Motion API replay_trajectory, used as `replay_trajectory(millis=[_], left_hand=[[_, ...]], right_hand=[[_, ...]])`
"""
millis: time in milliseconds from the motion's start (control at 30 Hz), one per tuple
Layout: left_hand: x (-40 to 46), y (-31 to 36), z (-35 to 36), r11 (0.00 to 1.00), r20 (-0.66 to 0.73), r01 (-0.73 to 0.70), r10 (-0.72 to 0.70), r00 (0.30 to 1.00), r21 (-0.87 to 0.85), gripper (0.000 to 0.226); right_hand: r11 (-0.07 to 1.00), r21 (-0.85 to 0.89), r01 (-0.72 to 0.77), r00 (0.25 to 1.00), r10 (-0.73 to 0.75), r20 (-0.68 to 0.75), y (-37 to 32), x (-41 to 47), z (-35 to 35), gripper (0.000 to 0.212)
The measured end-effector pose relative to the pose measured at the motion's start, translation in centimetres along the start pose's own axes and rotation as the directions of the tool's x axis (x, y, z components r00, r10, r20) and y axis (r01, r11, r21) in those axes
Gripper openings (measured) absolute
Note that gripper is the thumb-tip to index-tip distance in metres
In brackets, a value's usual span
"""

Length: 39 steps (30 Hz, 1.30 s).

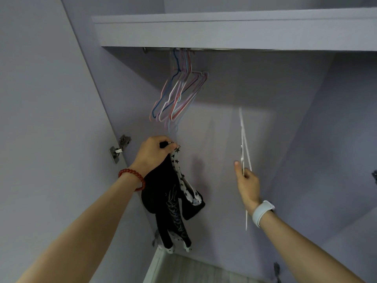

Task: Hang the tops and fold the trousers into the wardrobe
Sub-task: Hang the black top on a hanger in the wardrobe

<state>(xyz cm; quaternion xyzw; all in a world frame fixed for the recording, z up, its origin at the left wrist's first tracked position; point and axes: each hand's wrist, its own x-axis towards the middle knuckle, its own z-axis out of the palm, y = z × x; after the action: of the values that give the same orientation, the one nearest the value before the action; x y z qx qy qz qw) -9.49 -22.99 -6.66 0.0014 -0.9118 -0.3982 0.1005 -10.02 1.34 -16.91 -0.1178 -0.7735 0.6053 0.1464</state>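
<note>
My left hand (153,153) grips the top edge of a black top (163,193) with white star-patterned trim, which hangs down inside the open wardrobe. To its right, my right hand (245,181) holds a white hanger (243,139) seen edge-on, its hook end pointing up. Above both hands, several empty coloured wire hangers (179,94) hang bunched on the metal rail (159,50) under the shelf.
The wardrobe shelf (234,31) runs across the top. The open door's inner face (40,119) stands at the left with a metal hinge (119,149). The wardrobe's floor board (193,270) shows at the bottom. A dark item (375,176) peeks in at the right edge.
</note>
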Motion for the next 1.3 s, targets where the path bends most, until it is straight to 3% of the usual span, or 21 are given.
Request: replay_trajectory(millis=[133,233,367,433,600,700,1033,1300], left_hand=[[-0.1,0.0,0.0,1.000,-0.013,-0.019,0.019,1.000,0.015,0.010],[-0.2,0.1,0.2,1.000,-0.028,-0.028,0.028,0.999,0.008,0.012],[-0.4,0.1,0.2,0.999,-0.048,-0.032,0.033,0.998,0.006,0.009],[-0.6,0.0,0.2,1.000,-0.078,-0.019,0.021,0.997,0.022,0.010],[-0.9,0.3,-0.2,0.970,-0.226,0.142,-0.095,0.969,0.200,0.018],[-0.9,1.2,-0.3,0.975,-0.239,0.142,-0.099,0.966,0.172,0.019],[-1.6,2.3,-3.2,0.995,-0.158,-0.086,0.093,0.983,0.052,0.016],[-1.3,1.8,-6.4,0.972,-0.148,-0.202,0.184,0.972,-0.119,0.022]], right_hand=[[0.988,0.110,0.111,0.989,-0.098,-0.110,-0.2,-0.1,0.3,0.032],[0.961,0.212,0.175,0.984,-0.168,-0.053,-0.3,-0.1,0.2,0.023],[0.926,0.374,0.061,0.986,-0.113,0.119,-1.9,0.1,0.5,0.020],[0.894,0.447,-0.002,0.990,-0.061,0.125,-3.1,0.1,0.9,0.031],[0.559,0.785,-0.268,0.960,0.221,0.170,-6.1,0.6,1.3,0.035],[0.455,0.831,-0.319,0.943,0.240,0.231,-7.7,0.4,1.9,0.036],[0.247,0.904,-0.349,0.936,0.137,0.324,-13.2,0.9,4.2,0.037],[0.220,0.874,-0.434,0.900,0.156,0.408,-13.3,2.2,7.2,0.033]])
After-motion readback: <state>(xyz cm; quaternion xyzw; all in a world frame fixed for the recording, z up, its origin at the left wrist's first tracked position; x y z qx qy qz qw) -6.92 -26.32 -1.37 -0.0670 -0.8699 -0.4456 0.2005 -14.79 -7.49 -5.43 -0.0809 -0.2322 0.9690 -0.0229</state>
